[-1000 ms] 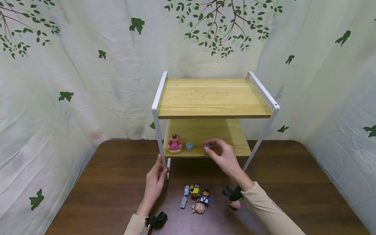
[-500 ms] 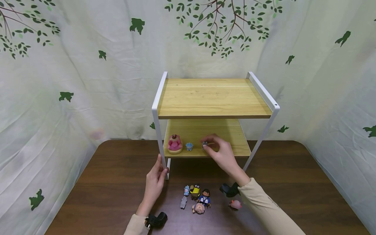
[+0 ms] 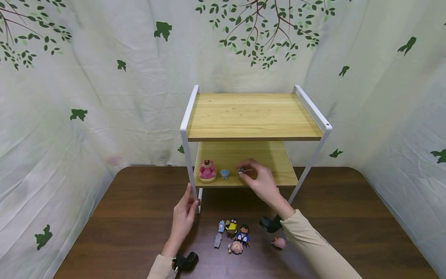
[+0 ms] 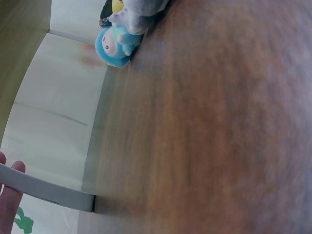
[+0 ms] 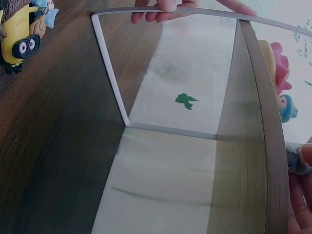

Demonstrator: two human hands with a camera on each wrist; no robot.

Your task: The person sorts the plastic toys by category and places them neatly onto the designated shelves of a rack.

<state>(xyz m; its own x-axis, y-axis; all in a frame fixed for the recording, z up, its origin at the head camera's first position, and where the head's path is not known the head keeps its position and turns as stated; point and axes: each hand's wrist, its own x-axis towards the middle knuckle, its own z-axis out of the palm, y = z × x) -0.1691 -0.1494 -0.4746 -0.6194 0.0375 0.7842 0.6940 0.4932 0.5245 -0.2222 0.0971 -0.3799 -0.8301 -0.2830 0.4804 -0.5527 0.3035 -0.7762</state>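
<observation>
The left hand [image 3: 184,215] grips the white front-left leg [image 3: 189,166] of the shelf unit [image 3: 258,116], while the right hand [image 3: 262,180] pinches the small grey figurine [image 3: 241,171] at the lower shelf [image 3: 223,153], right of the blue figurine [image 3: 224,174] and pink bear [image 3: 207,172], shelf contact not discernible, with further figurines [image 3: 231,228] on the bench [image 3: 139,217].

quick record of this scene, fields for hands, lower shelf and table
left hand: holds the white front-left leg
right hand: pinches a small grey figure
lower shelf: pink bear at left, small blue figure beside it
table: cluster of five figures, pink figure apart at right
unclear: whether the grey figure touches the shelf
</observation>
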